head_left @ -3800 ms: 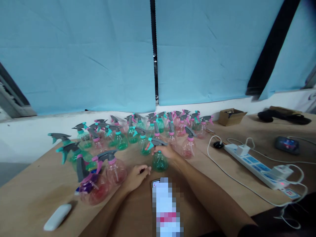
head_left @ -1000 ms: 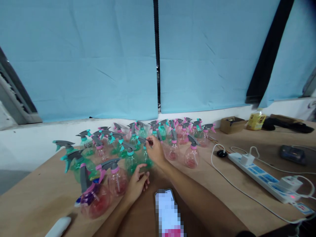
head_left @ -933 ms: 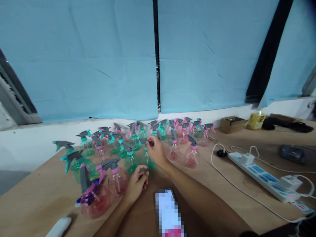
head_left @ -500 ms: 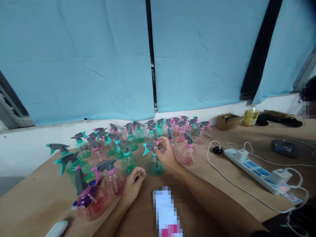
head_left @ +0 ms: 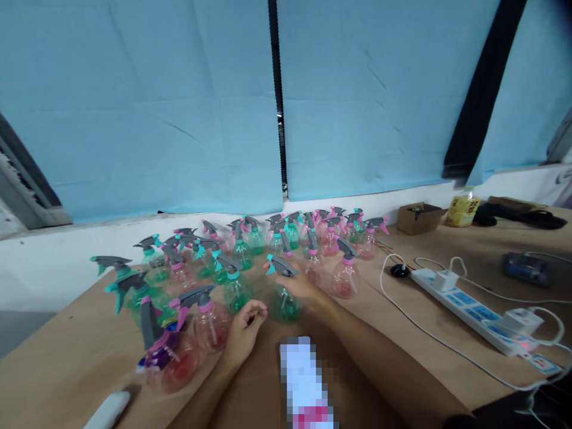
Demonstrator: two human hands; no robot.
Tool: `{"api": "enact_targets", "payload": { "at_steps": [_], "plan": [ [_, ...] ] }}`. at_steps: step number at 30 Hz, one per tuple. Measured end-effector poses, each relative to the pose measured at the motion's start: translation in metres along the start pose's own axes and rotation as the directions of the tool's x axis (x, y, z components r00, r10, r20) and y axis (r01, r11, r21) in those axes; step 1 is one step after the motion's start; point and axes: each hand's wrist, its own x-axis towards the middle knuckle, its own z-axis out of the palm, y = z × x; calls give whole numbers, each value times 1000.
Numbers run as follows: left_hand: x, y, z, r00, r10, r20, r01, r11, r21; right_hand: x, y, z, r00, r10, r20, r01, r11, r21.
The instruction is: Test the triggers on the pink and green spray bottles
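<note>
My right hand (head_left: 301, 287) is wrapped round the neck of a green spray bottle (head_left: 284, 304) with a grey head and teal nozzle, which stands on the wooden table (head_left: 384, 316). My left hand (head_left: 243, 330) rests on the table just left of it, fingers loosely curled with thumb and forefinger pinched, beside a pink spray bottle (head_left: 208, 319). Several more pink and green spray bottles (head_left: 277, 238) stand in rows behind. A phone (head_left: 306, 381) lies between my forearms.
A white power strip (head_left: 473, 310) with plugged chargers and trailing cables lies at the right. A cardboard box (head_left: 417, 217), a yellow bottle (head_left: 460, 208) and dark items sit at the back right. A white oblong object (head_left: 107, 411) lies front left. Blue blinds hang behind.
My right hand drew a green bottle out of the back rows toward me and holds it in front of the group. My left hand stayed on the table.
</note>
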Motion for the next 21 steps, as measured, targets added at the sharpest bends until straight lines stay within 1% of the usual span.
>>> {"api": "enact_targets", "payload": {
  "at_steps": [3,5,8,10,14,17,21],
  "plan": [
    [1,-3,-1,1000,0,0,0,1000,-2,4,-6,-2,990,36,137,-54,989,136],
    [1,-4,-1,1000,2,11,-2,1000,-4,3,-8,-2,984,53,169,-85,978,190],
    [1,-5,0,999,6,49,-6,1000,13,-2,-8,0,990,98,97,-116,971,207],
    [1,-6,0,997,12,73,-15,999,34,-6,-7,1,994,99,46,-107,973,206],
    [1,-6,0,996,13,86,-18,998,59,-8,-8,-1,996,73,57,-82,981,176],
    [2,-6,0,996,7,84,-13,998,66,-7,-10,-2,994,81,71,-91,986,141],
    [2,-4,1,996,10,88,-17,997,75,-7,-10,-1,993,111,45,-117,982,146]
  ]
}}
